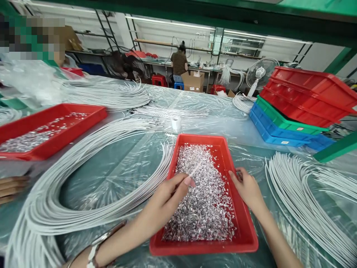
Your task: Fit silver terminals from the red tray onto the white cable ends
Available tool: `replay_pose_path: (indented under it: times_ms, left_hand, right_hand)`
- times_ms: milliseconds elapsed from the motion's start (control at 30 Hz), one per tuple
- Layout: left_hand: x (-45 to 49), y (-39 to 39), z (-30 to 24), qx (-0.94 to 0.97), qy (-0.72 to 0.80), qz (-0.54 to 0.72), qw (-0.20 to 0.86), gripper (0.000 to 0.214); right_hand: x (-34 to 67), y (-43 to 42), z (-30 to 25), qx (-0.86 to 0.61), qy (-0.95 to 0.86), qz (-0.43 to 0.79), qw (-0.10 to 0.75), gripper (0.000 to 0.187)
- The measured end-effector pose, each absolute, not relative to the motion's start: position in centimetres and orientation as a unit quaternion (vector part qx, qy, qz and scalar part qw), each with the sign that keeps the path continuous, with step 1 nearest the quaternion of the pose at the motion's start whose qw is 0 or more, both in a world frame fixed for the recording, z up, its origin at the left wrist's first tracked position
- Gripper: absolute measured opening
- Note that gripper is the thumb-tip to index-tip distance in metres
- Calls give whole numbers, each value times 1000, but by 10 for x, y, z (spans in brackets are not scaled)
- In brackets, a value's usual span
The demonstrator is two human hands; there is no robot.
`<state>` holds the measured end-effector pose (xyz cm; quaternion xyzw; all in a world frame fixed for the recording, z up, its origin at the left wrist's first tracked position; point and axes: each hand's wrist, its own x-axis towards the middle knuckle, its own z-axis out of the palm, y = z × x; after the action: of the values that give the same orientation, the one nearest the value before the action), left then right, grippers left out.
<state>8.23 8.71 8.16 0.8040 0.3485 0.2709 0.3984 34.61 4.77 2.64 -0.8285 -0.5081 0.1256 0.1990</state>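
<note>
Worktop [106,169]: we see a green surface under clear, creased plastic film; loose wrinkles could catch whatever is dragged across.
Cable loop [41,201]: smooth, whitish strands in a wide open curve; their ends lie right beside the left edge of the red tray [205,248], so a snag might jog it.
Crate stack [309,98]: hard red, green and blue plastic, near the worktop's far edge at right; the upper ones lean, and a knock could topple them.
Tray: shallow, oblong, slope-walled, glossy plastic; pulling on one side alone could tilt it and spill over the near edge.
Right hand [247,186]: grasping the tray's right edge, thumb over the rim, other fingers partly hidden from us.
Left hand [171,193]: thumb and forefinger pinching a pale strip [196,169] above the tray's middle.
White roll [176,123]: short upright cylinder beyond the tray's far edge.
Strip: slender, straight; a slack pinch could drop it among the glitter.
Metal bits [200,212]: shiny, crinkly flakes, sparser along the right wall; we suspect they could cling to skin.
</note>
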Motion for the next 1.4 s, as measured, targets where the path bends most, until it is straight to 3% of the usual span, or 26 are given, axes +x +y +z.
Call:
replay_pose_path:
  times_ms: [267, 567, 733, 1033, 1400]
  left_hand:
    - [109, 72, 88, 808, 286, 299, 419, 16]
    - [109, 64, 73, 822, 253, 312, 405, 12]
    - [109, 65, 57, 803, 288, 293, 431, 14]
    - [102, 71, 54, 792, 282, 271, 468, 24]
    - [98, 75, 56, 775, 287, 295, 480, 12]
  right_hand:
    - [342, 38, 44, -776, -527, 89, 335, 40]
    - [296, 6, 63, -627, -623, 160, 439, 29]
    - [289, -2, 62, -573, -662, 201, 438, 20]
    - [283, -4, 62, -579, -656, 319, 364, 19]
    - [268, -5, 68, -611, -627, 347, 336, 19]
